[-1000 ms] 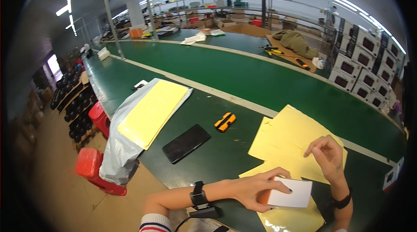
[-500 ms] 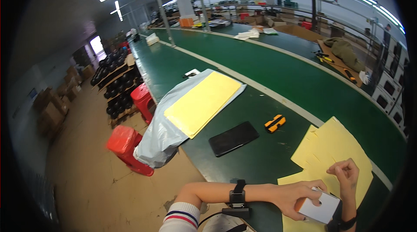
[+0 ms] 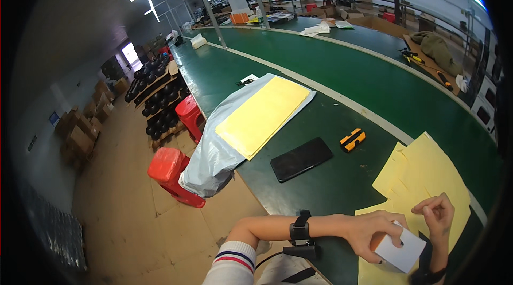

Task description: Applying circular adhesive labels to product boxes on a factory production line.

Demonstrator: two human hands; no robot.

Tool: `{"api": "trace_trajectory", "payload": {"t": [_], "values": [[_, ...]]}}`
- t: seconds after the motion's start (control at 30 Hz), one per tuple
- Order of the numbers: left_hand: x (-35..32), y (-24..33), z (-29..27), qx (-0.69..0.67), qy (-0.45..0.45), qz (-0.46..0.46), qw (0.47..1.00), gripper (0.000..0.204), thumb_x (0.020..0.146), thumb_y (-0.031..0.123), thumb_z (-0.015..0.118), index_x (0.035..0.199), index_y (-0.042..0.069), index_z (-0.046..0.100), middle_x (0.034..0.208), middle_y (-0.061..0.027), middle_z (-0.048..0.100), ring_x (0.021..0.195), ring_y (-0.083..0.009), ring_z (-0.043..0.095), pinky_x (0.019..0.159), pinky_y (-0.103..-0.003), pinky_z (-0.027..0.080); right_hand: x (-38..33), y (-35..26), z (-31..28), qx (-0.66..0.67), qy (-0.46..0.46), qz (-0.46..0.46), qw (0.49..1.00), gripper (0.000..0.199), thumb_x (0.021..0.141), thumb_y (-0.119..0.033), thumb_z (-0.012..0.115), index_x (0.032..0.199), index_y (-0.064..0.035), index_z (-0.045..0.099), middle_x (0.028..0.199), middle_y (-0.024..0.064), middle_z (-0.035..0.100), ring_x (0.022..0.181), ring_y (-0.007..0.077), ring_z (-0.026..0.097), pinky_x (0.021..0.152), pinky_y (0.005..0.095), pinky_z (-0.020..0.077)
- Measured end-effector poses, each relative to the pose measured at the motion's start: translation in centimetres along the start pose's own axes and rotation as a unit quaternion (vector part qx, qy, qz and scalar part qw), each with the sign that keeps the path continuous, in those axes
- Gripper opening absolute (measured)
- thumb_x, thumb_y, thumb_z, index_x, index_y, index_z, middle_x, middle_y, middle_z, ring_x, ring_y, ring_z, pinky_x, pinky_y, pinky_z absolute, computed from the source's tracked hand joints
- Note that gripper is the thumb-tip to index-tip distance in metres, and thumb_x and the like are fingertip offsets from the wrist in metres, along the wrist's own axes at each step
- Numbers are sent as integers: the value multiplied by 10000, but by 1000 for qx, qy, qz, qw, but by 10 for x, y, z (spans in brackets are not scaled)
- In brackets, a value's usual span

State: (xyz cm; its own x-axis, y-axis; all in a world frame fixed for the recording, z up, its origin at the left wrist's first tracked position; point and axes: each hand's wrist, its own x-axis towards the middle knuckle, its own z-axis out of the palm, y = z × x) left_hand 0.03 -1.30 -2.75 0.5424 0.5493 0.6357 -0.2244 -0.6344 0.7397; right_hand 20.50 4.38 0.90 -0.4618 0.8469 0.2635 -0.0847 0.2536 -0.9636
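Observation:
My left hand (image 3: 374,231) grips a small box (image 3: 402,248) with a white face and an orange side, thumb and fingers round it. Just beyond and to the right, my right hand (image 3: 438,213) is raised with its fingers curled in a pinch; whether anything thin is between them is too small to make out. Beneath both hands lie overlapping yellow sheets (image 3: 422,170), cut with several slits along their left part. A black strap circles each wrist, and the left one carries a small dark device.
Left of the sheets are a black phone (image 3: 301,160) and an orange-and-black cutter (image 3: 352,139). A yellow stack (image 3: 262,116) rests on a grey plastic bag (image 3: 208,165) overhanging the green table's (image 3: 342,189) edge. Red stools (image 3: 170,170) stand beside it. A pale strip (image 3: 368,116) crosses the tabletop.
The whole view has shifted, so things sit farther right and slightly higher. My left hand still holds the box, which is tilted a little differently. My right hand stays curled beside it.

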Motion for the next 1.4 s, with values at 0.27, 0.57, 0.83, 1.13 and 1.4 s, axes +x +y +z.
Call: {"api": "trace_trajectory", "payload": {"t": [0.27,0.57,0.83,1.13,1.4], "values": [[1,6,-5,-27,-40,-64,997,365,593,158,762,897,74,579,1132,-169,468,985,-318,528,816,-350,422,-2,-7,6,23,-37,-2,999,124,814,-24,567,808,0,446,812,224,630,761,215,643,752,316,528],[6,6,-8,-48,-67,-111,990,405,612,122,761,982,86,602,1188,-186,484,1097,-321,502,874,-376,436,-4,-3,-5,13,-103,11,995,57,860,12,561,878,18,507,960,170,635,940,197,622,817,300,509],[9,9,-11,-27,-76,-131,988,398,575,117,787,945,111,638,1205,-170,509,1071,-290,532,835,-352,460,-4,-10,-6,9,-128,15,992,102,819,69,551,801,0,478,938,203,646,901,200,638,783,295,532],[7,9,-12,-9,-75,-137,988,406,559,126,790,939,131,649,1230,-176,488,1067,-296,534,830,-350,456,-11,-25,-12,-63,-124,5,990,65,774,-16,616,774,8,555,828,107,669,753,125,655,696,235,535],[6,11,-13,0,-69,-140,988,438,550,135,793,967,136,657,1211,-175,494,1047,-300,539,829,-343,448,-15,-41,-7,-174,-174,-47,968,76,742,-21,636,743,-33,561,858,118,688,682,168,670,670,228,532]]}}
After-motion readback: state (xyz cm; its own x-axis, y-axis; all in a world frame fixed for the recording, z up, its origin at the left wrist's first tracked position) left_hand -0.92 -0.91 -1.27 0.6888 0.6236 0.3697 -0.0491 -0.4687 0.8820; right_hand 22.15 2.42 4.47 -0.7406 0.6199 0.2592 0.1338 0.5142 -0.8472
